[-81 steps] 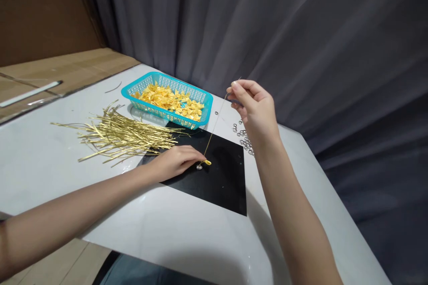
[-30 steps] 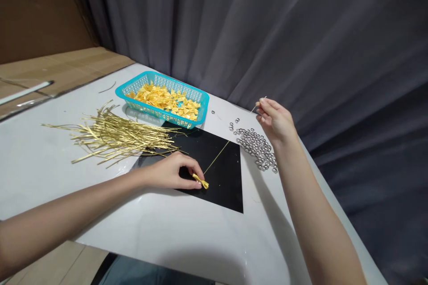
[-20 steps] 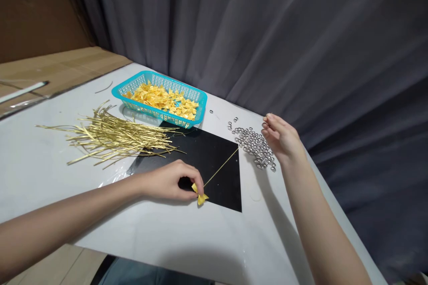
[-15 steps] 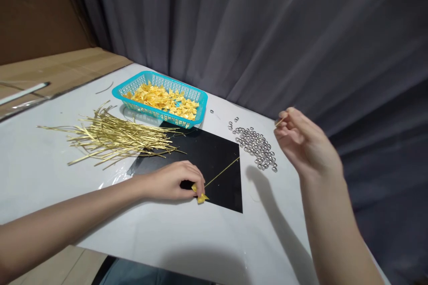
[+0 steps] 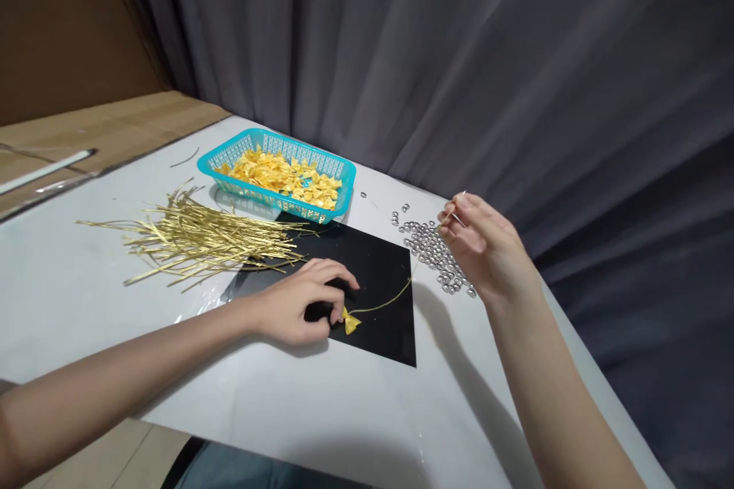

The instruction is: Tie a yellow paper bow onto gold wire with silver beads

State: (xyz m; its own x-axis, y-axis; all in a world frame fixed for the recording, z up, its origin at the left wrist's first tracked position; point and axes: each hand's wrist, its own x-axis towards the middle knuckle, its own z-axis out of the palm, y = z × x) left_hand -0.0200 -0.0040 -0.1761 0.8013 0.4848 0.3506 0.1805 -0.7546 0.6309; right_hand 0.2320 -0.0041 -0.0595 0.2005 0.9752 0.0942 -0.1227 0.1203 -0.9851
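A small yellow ribbon bow (image 5: pixel 352 322) lies on the black mat (image 5: pixel 378 260), strung on a thin gold cord (image 5: pixel 383 306). My left hand (image 5: pixel 306 302) rests beside it with fingers apart; one bent fingertip is at the bow's left edge, perhaps touching it. The cord curves slackly right from the bow, and its course over the white table is hard to follow. Raised above the table at the right, my right hand (image 5: pixel 487 244) pinches thin strands at its fingertips, apparently the cord's far end. Silver beads (image 5: pixel 436 248) lie scattered behind and left of that hand.
A turquoise basket (image 5: pixel 275 202) holding many yellow bows stands at the back. Left of the mat, a heap of gold cords (image 5: pixel 206 241) overlaps its edge. A grey curtain (image 5: pixel 401 53) hangs along the table's far side. A white stick (image 5: pixel 46 170) lies on cardboard at far left.
My left fingers have loosened from the bow and spread. The cord has gone from taut to slack. My right hand has moved left, toward the beads.
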